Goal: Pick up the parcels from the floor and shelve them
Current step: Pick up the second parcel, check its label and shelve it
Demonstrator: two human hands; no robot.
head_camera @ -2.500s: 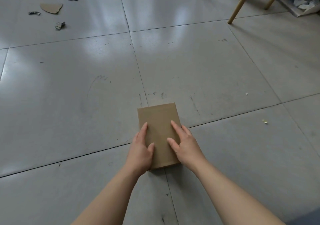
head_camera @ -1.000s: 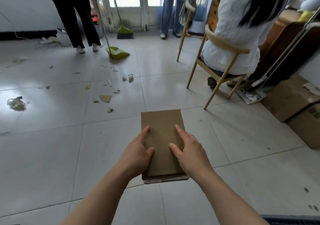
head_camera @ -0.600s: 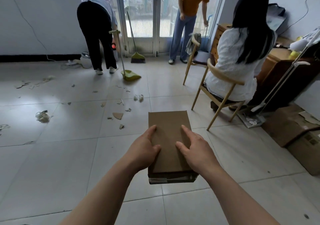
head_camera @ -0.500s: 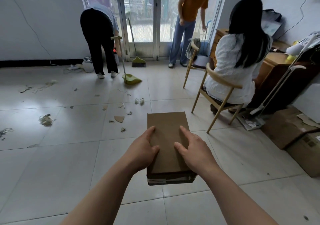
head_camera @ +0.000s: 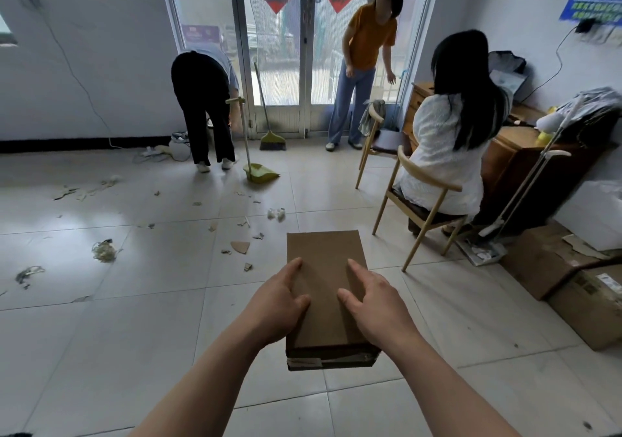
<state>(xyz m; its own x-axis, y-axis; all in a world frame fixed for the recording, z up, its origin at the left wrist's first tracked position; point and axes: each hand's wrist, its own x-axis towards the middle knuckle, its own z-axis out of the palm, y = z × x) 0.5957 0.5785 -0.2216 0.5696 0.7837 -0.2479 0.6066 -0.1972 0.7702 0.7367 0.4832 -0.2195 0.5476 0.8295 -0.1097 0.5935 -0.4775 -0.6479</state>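
Both hands (head_camera: 331, 305) clamping parcel (head_camera: 324, 288) sides

A single parcel (head_camera: 324, 288), a plain brown cardboard box, oblong and fairly shallow, occupies the lower centre of the frame, clear of the floor. It lies nearly level with its long axis running away from the viewer, its broad, unmarked top face turned upward. The near end face, in shadow, carries a strip of pale tape or label along its lower edge; the far edge reaches toward the middle of the frame.
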